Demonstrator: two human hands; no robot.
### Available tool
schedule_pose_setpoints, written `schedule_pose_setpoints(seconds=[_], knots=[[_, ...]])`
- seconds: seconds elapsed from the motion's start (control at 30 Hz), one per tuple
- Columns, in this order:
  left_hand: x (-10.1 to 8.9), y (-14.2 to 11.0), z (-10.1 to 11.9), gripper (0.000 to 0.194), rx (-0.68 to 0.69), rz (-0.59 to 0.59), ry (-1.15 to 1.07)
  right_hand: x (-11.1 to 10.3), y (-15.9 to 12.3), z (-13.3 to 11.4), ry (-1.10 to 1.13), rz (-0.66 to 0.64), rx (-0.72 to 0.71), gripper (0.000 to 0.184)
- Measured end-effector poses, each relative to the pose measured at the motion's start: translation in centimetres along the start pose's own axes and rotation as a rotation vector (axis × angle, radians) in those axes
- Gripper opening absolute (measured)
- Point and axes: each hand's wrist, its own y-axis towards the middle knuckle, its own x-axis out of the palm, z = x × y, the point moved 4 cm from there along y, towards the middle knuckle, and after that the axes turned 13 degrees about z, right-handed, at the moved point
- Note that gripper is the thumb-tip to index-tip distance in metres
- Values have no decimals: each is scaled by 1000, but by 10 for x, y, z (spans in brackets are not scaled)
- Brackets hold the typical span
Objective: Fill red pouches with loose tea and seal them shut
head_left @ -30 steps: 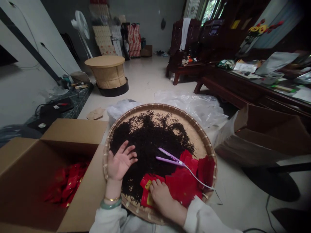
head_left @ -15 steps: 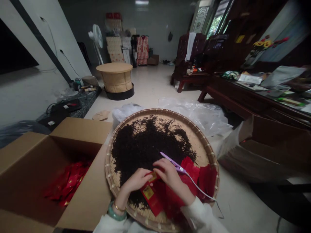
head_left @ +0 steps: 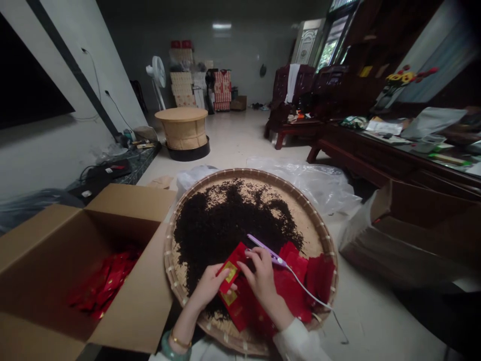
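My left hand [head_left: 211, 285] grips a small red packet [head_left: 233, 261] with a gold label, thumb on its front, and holds it tilted above the basket. At the packet's upper right edge are the curled thumb and fingers of my right hand [head_left: 260, 273], pinching it there. Just beyond that hand lies a purple flat iron [head_left: 266, 250] with a white cord. Dark loose tea leaves [head_left: 221, 220] cover much of the round woven tray [head_left: 323, 220]. More red packets [head_left: 321, 278] lie flat on its right and near side, partly under my right hand.
An open cardboard box [head_left: 128, 195] with red packets [head_left: 108, 281] inside stands at the left. Another open box [head_left: 409, 230] is at the right. Clear plastic sheeting [head_left: 311, 180] lies behind the tray. Farther back are a round table [head_left: 181, 115], a fan [head_left: 158, 72] and dark wooden furniture [head_left: 293, 125].
The packet has been raised and turned more upright in my left hand, showing its gold label. My right hand has shifted to its upper right edge. The head view has tilted up slightly.
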Motion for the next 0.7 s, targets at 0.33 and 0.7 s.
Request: schedule_pose_setpoints(seconds=[0.33,0.7], knots=[[-10,-18,-18,58,-244,-137,-156,-3,13,1,209,-514,149,20],[-29,3,23,47,35,-52,35,-19,39,-18,366,-650,74,29]])
